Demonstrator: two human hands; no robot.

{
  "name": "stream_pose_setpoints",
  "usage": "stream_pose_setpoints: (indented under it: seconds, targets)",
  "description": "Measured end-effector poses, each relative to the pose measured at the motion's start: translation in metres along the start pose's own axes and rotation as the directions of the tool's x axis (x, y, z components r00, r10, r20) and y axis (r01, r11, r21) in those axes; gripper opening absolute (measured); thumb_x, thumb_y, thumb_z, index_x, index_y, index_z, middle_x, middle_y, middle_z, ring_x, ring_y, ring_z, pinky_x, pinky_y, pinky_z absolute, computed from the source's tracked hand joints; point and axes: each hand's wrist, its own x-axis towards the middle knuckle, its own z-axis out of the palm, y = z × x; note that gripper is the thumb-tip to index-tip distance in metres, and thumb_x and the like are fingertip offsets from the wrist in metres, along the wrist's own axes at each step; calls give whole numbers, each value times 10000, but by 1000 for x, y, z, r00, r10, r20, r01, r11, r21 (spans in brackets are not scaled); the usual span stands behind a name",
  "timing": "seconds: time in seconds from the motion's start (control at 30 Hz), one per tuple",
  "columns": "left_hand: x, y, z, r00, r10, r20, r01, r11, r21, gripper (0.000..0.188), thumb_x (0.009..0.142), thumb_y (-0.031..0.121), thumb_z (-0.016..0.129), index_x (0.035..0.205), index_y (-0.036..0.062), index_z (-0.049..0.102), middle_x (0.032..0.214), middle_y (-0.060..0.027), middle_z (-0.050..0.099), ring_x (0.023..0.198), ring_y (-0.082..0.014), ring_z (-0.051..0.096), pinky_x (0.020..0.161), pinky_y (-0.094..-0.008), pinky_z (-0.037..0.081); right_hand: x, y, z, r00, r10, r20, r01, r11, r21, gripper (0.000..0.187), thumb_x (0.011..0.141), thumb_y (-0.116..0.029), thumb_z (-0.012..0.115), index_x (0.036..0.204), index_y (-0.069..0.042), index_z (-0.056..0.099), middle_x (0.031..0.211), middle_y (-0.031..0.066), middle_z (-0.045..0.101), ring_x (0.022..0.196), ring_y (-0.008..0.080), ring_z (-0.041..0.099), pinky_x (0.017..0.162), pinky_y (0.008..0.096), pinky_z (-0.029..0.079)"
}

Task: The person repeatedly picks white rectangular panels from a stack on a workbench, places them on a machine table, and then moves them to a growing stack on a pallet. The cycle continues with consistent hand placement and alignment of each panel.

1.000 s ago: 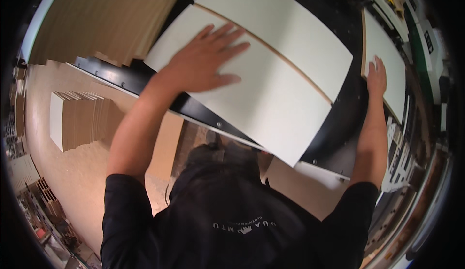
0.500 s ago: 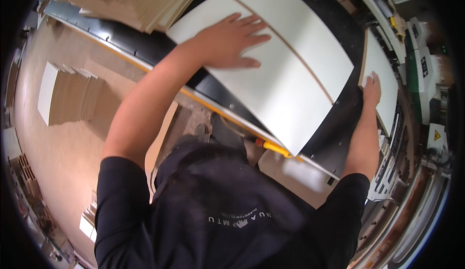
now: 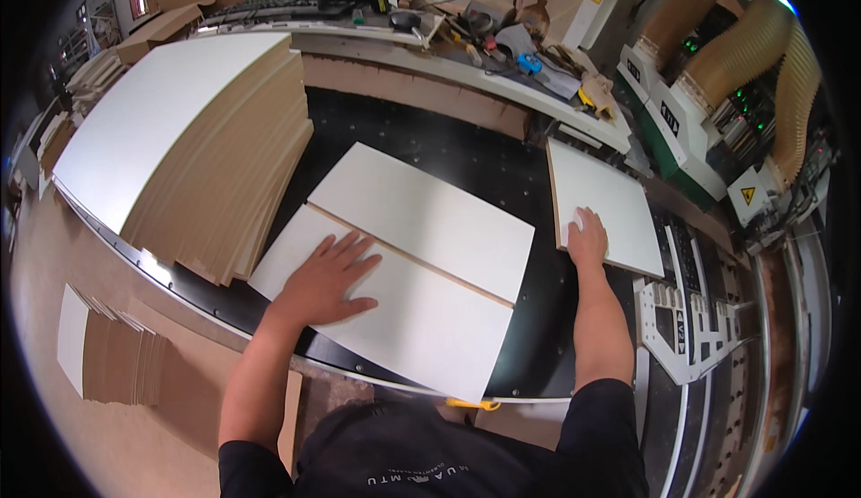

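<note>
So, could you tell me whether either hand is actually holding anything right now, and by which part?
Nothing is gripped. The left hand lies flat on the near white panel; the right hand rests flat on the small white panel near its front edge.

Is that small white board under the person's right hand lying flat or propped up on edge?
Flat. The small white board lies face up on the black machine bed, with the right hand resting palm down on its near edge.

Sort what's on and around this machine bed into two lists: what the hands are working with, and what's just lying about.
In hand:
left hand flat on near white panel
far white panel alongside it
right hand on small white panel

Lying about:
tall board stack
floor board stack
bench clutter
</note>
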Motion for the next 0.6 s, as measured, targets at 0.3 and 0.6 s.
stream_pose_setpoints:
  seconds: [0.3,0.6]
  targets:
    - [-8,-6,17,864,-210,-457,279,956,88,525,811,316,683,1211,-10,587,1346,-210,524,1354,-428,384,1159,-597,224,0,3,1,1000,7,-2,-6,1000,24,442,891,-246,546,1306,-108,606,1440,114,523,1361,334,436,1121,460,340]
    - [0,-19,34,685,-540,-489,625,780,15,566,835,368,666,1210,-41,557,1299,-332,489,1233,-518,435,1080,-609,297,0,9,5,1000,16,-11,-15,995,94,450,870,-270,592,1299,-134,618,1439,111,525,1349,330,452,1119,436,352]
